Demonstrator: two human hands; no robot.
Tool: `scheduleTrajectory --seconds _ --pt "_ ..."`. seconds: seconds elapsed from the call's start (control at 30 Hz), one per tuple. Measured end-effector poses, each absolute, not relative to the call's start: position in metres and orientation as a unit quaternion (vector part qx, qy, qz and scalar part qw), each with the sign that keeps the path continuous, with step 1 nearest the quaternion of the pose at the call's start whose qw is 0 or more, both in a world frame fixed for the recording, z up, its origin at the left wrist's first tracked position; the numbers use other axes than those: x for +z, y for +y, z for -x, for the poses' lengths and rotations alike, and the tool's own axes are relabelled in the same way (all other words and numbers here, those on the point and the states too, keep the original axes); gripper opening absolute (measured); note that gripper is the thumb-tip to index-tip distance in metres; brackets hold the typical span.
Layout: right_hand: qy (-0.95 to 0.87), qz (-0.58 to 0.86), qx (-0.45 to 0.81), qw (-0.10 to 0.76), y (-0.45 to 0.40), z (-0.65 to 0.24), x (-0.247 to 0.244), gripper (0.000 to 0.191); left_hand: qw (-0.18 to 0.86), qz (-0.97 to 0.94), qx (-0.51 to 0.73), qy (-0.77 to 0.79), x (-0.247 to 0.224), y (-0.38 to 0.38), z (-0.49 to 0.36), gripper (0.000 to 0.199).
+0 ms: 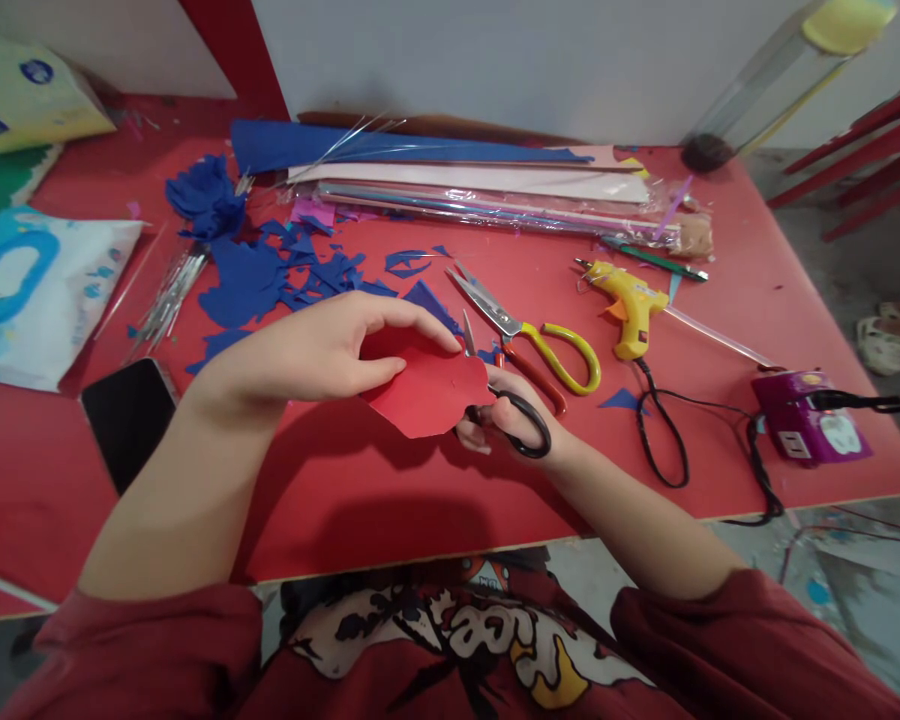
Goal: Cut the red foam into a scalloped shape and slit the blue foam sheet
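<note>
My left hand [367, 345] pinches a red sheet [427, 393] between thumb and fingers, above the front part of the table. The sheet's right and lower edges are wavy; it may be paper or foam. A pair of black-handled scissors [531, 425] is in my right hand [506, 405], at the sheet's right edge. One blade tip shows above the sheet; the rest is hidden behind it. Just beyond my hands lie pliers-like scissors [555, 355] with a yellow and a red handle. Blue scraps [322, 275] are scattered beyond my left hand.
A yellow glue gun [630, 305] and a purple power socket [810, 418] with black cords lie at right. Wrapped sheets [487, 205] run along the back. A blue flower bundle [208, 198], phone [129, 420] and wipes pack [52, 290] are at left. A tall clear container [772, 90] stands back right.
</note>
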State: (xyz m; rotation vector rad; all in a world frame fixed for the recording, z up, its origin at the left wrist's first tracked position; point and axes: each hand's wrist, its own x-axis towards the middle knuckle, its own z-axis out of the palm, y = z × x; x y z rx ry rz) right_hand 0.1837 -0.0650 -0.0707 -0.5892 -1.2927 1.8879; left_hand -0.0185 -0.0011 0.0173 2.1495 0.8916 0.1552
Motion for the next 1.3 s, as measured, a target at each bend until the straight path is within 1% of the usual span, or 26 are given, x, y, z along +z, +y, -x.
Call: scheduleTrajectory --seconds 0.33,0.77,0.97,1.13,1.3 --pt "-0.533 0.219 0.723 0.381 -0.0652 -0.1836 -0.069 0.044 0.397 -0.849 0.069 0.341 0.0174 -0.0037 0.017 0.039" --pt "-0.475 0.215 0.763 0.381 -0.0679 -0.1825 -0.0673 0.047 0.404 -0.846 0.068 0.342 0.0185 -0.0042 0.0173 0.04" --pt "-0.446 0.211 0.777 0.392 -0.0689 -0.1819 -0.0684 0.041 0.401 -0.844 0.066 0.35 0.0195 -0.0048 0.0172 0.04" --pt "-0.451 0.215 0.773 0.391 -0.0688 -0.182 -0.0703 0.043 0.404 -0.841 0.072 0.353 0.0198 -0.005 0.0169 0.038" --pt "-0.453 0.207 0.769 0.4 -0.0682 -0.1821 -0.0711 0.039 0.408 -0.839 0.072 0.354 0.0203 -0.0048 0.0169 0.037"
